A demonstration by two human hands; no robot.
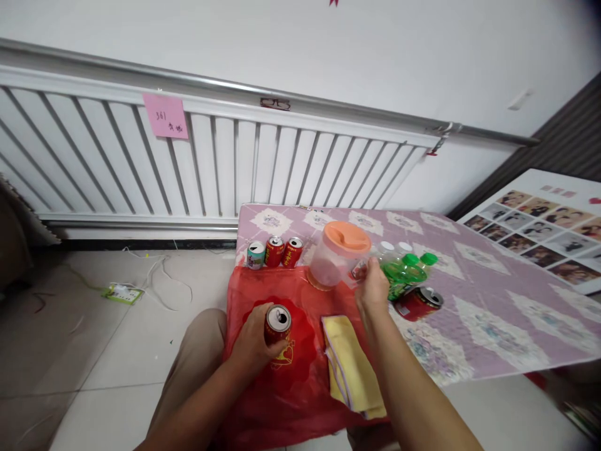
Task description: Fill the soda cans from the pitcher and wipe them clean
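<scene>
My left hand is wrapped around an opened red drink can, which stands upright over the red cloth. At the right side of a clear plastic pitcher with an orange lid, my right hand is closed on its handle. The pitcher looks slightly tilted; I cannot tell whether its base touches the table. Between my forearms lies a folded yellow cloth. Beyond my left hand stand two red cans and a pale teal can.
Several bottles with green and white caps stand right of the pitcher, beside a larger dark red can. A floral cloth covers the table. Behind it runs a white radiator. A photo board leans at right; a power strip lies on the floor.
</scene>
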